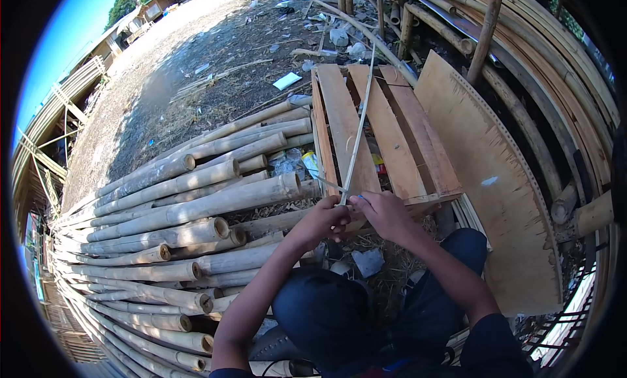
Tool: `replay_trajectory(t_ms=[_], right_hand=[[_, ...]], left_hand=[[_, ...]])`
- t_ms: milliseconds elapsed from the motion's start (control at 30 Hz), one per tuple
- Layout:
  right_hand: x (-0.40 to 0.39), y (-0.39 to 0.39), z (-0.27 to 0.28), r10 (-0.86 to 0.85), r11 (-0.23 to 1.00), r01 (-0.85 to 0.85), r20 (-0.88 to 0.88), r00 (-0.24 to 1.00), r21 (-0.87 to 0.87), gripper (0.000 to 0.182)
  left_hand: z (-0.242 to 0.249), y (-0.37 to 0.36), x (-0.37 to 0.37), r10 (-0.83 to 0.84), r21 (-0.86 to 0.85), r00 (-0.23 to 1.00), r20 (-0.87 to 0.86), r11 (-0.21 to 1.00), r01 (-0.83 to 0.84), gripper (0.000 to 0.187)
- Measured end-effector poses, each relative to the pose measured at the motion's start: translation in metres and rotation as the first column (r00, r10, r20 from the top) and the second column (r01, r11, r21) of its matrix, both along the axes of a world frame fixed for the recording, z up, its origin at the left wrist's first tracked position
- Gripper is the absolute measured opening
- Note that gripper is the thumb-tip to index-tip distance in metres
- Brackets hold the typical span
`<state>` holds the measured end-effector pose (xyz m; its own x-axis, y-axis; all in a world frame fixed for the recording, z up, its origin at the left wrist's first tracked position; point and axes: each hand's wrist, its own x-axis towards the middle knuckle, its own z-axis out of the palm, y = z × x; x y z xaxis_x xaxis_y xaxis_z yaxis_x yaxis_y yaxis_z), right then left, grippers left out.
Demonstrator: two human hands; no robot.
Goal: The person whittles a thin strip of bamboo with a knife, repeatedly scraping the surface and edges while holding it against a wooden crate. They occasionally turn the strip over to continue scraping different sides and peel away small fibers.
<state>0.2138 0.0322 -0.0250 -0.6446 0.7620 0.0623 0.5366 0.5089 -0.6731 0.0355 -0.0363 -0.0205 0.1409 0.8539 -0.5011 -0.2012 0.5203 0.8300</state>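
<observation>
A long, thin bamboo strip [358, 137] rises from between my two hands and stretches away over a slatted wooden crate [341, 120]. My left hand [320, 222] is closed around its near end, fingers curled. Close against it, my right hand [386, 216] pinches at the same end, with a small bit of blue showing by the thumb. I cannot tell what the blue bit is. A second, shorter strip end [328, 183] crosses the long one just above my left hand. Both hands are over the crate's near edge, above my bent knees.
Stacked bamboo poles [228, 194] fill the left, cut ends facing me. A curved plywood sheet [490, 162] leans right of the crate, with long bamboo poles [529, 64] racked behind. Litter and a white piece [287, 81] lie on the dirt ground ahead.
</observation>
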Motion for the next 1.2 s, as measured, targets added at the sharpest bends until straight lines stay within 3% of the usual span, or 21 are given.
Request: replay_trajectory(t_ms=[100, 300, 367, 400, 467, 633, 700, 867, 967, 1033, 1100, 1200], right_hand=[[0.002, -0.001, -0.001, 0.029, 1.0, -0.03, -0.121, 0.992, -0.006, 0.05], [0.004, 0.006, 0.011, 0.093, 0.995, -0.094, 0.008, 0.996, 0.046, 0.045], [0.005, 0.014, 0.002, 0.082, 0.973, -0.089, 0.041, 0.996, 0.211, 0.048], [0.007, 0.023, -0.002, 0.079, 0.974, -0.086, 0.04, 0.996, 0.212, 0.048], [0.014, 0.047, -0.006, -0.054, 0.972, 0.036, 0.069, 0.996, 0.234, 0.05], [0.027, 0.065, 0.005, -0.078, 0.994, 0.072, 0.083, 0.993, 0.079, 0.057], [0.026, 0.041, 0.009, 0.087, 0.995, -0.086, 0.011, 0.996, -0.05, 0.055], [0.015, 0.009, 0.009, 0.16, 0.973, -0.182, -0.151, 0.975, -0.144, 0.051], [0.012, 0.012, 0.008, 0.184, 0.978, -0.192, -0.097, 0.978, -0.081, 0.05], [0.01, 0.013, 0.001, 0.197, 0.974, -0.194, -0.014, 0.98, 0.12, 0.049], [0.008, 0.012, 0.002, 0.174, 0.974, -0.174, 0.008, 0.985, 0.147, 0.048], [0.006, 0.017, -0.002, 0.104, 0.972, -0.114, 0.058, 0.993, 0.206, 0.047]], left_hand=[[0.003, 0.001, 0.002, -0.02, -0.016, 0.994, 0.104, 1.0, 0.022, 0.011], [0.009, -0.001, 0.006, 0.005, -0.035, 0.988, 0.155, 0.999, 0.001, 0.01], [0.006, -0.002, 0.005, -0.022, -0.034, 0.987, 0.161, 0.999, 0.028, 0.011], [0.005, -0.001, 0.006, -0.048, -0.029, 0.985, 0.167, 0.998, 0.053, 0.012], [0.018, -0.006, 0.013, -0.07, -0.046, 0.988, 0.139, 0.996, 0.077, 0.013], [0.024, -0.005, 0.018, -0.104, -0.054, 0.99, 0.091, 0.993, 0.109, 0.014], [0.015, -0.001, 0.014, -0.059, -0.052, 0.994, 0.09, 0.997, 0.064, 0.016], [0.011, -0.003, 0.013, -0.046, -0.051, 0.997, 0.055, 0.998, 0.049, 0.021], [0.009, -0.005, 0.015, -0.025, -0.049, 1.0, -0.011, 0.998, 0.025, 0.02], [0.004, -0.004, 0.013, -0.007, -0.057, 0.999, -0.04, 0.998, 0.005, 0.019], [0.002, -0.003, 0.012, 0.009, -0.066, 0.998, -0.063, 0.998, -0.013, 0.018], [0.003, -0.001, 0.011, 0.005, -0.065, 1.0, 0.022, 0.998, -0.004, 0.016]])
